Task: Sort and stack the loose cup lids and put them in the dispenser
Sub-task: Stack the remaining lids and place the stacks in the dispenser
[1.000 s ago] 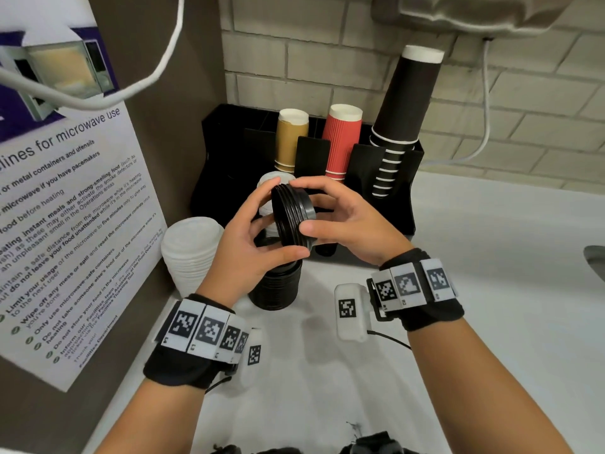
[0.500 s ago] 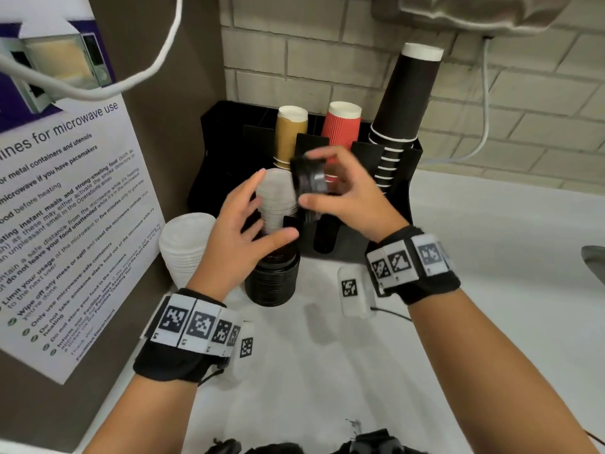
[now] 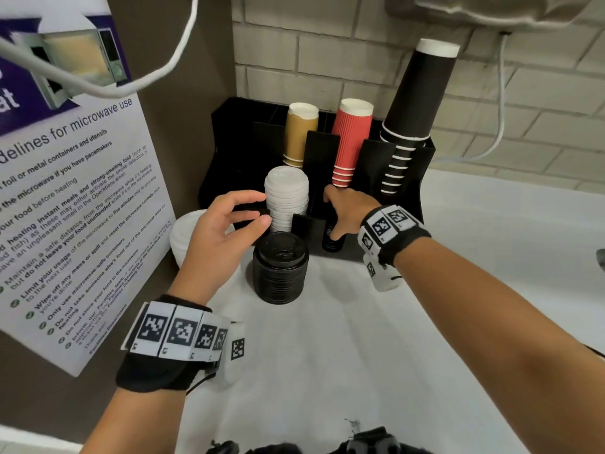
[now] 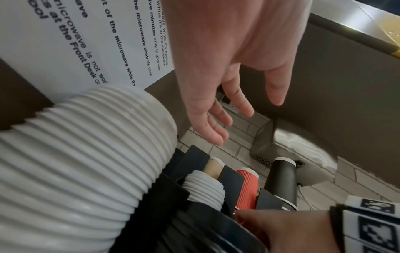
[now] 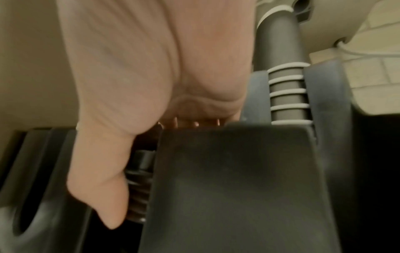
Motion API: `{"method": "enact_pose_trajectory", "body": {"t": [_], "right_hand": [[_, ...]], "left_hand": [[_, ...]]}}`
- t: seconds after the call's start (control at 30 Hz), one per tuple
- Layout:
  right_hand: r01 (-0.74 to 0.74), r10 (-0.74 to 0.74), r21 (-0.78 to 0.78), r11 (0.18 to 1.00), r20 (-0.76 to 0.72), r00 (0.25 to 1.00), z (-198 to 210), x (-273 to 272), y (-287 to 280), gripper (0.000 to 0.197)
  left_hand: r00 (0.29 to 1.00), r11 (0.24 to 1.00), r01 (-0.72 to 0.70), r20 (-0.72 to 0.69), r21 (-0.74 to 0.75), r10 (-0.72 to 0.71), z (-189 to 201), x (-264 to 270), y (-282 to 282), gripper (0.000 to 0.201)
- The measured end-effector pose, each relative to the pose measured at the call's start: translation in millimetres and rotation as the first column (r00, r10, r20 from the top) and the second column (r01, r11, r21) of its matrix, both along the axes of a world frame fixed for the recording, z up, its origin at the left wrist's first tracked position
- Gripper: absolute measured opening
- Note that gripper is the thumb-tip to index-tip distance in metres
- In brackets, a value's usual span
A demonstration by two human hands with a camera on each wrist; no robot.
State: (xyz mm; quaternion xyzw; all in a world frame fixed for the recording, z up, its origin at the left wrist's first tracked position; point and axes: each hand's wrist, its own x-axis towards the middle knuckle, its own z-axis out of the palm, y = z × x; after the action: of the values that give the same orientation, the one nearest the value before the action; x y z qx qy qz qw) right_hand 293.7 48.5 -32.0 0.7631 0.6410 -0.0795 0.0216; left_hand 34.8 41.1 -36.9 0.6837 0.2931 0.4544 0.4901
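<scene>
My right hand (image 3: 334,217) reaches down into a front slot of the black dispenser (image 3: 229,142), gripping a small stack of black lids (image 3: 331,245). In the right wrist view my thumb (image 5: 103,171) lies against those lids (image 5: 138,188), with the fingers curled behind the divider (image 5: 238,188). My left hand (image 3: 248,209) hovers open and holds nothing, beside the white lid stack (image 3: 287,198) in the neighbouring slot. Under it a tall stack of black lids (image 3: 281,270) stands on the counter. Another stack of white lids (image 3: 186,237) stands at the left by the wall.
Tan (image 3: 301,132), red (image 3: 352,139) and black (image 3: 415,103) cup stacks fill the dispenser's back slots. A microwave notice (image 3: 65,191) covers the left wall close to my left arm. The white counter (image 3: 327,355) runs right towards a sink edge (image 3: 600,257).
My right hand carried the small black lid stack from in front of me down into the dispenser slot. My left hand let go of it and drew back, open.
</scene>
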Motion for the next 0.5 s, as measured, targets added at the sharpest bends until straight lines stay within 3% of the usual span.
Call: {"method": "enact_pose_trajectory", "body": {"t": [0.17, 0.33, 0.5], "right_hand": [[0.004, 0.012, -0.107, 0.994, 0.147, 0.989, -11, -10, 8, 0.074], [0.012, 0.016, -0.106, 0.994, 0.263, 0.965, -21, -15, 8, 0.075], [0.004, 0.024, -0.110, 0.994, 0.248, 0.968, -20, -15, 7, 0.080]], "left_hand": [[1.000, 1.000, 0.009, -0.004, -0.005, -0.009, 1, 0, -3, 0.028], [1.000, 1.000, 0.018, -0.003, -0.008, -0.018, 0, -3, -4, 0.026], [1.000, 1.000, 0.010, -0.004, -0.010, -0.010, 0, -3, -4, 0.026]]}}
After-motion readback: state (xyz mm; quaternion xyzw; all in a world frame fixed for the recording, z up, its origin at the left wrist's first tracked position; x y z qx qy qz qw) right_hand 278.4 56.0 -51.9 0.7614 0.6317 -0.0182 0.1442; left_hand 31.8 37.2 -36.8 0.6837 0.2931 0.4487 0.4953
